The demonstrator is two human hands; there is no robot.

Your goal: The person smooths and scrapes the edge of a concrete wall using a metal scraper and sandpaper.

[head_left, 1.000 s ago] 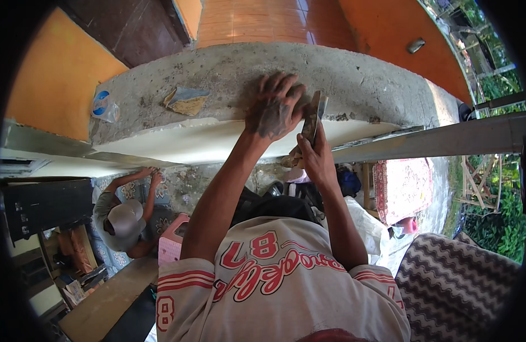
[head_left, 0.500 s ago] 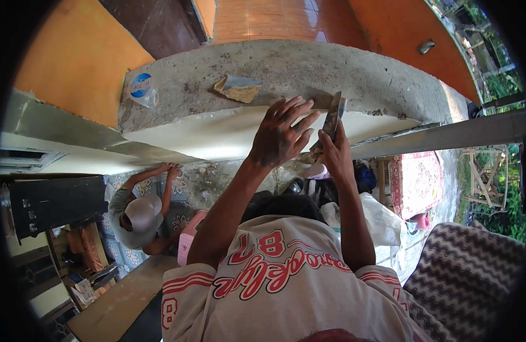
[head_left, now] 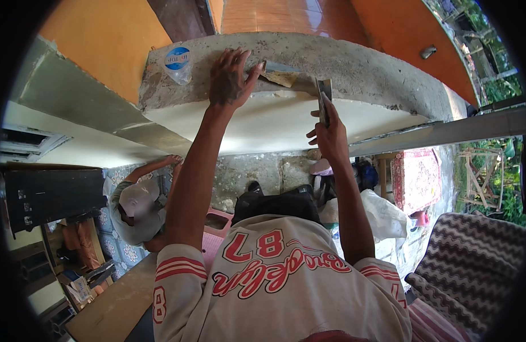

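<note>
My left hand (head_left: 231, 80) is at the top of a curved concrete ledge (head_left: 354, 65), its fingers apart and nothing gripped in them. The thumb points at a folded piece of tan and grey sandpaper (head_left: 283, 78) lying on the ledge; whether they touch I cannot tell. My right hand (head_left: 332, 134) holds a flat metal scraper (head_left: 324, 94) upright against the palm, with some fingers stretched out to the left. Below the ledge's rim is a smooth white wall face (head_left: 263, 122), close to both hands.
A clear plastic cup with a blue label (head_left: 178, 64) lies at the ledge's left end. On the lower left another person in a cap (head_left: 138, 200) sits low. A metal beam (head_left: 439, 134) runs off to the right. A zigzag-patterned cloth (head_left: 468, 273) lies lower right.
My left hand has moved away from the scraper, left and up onto the ledge beside the sandpaper. My right hand keeps the scraper. The whole view has shifted slightly.
</note>
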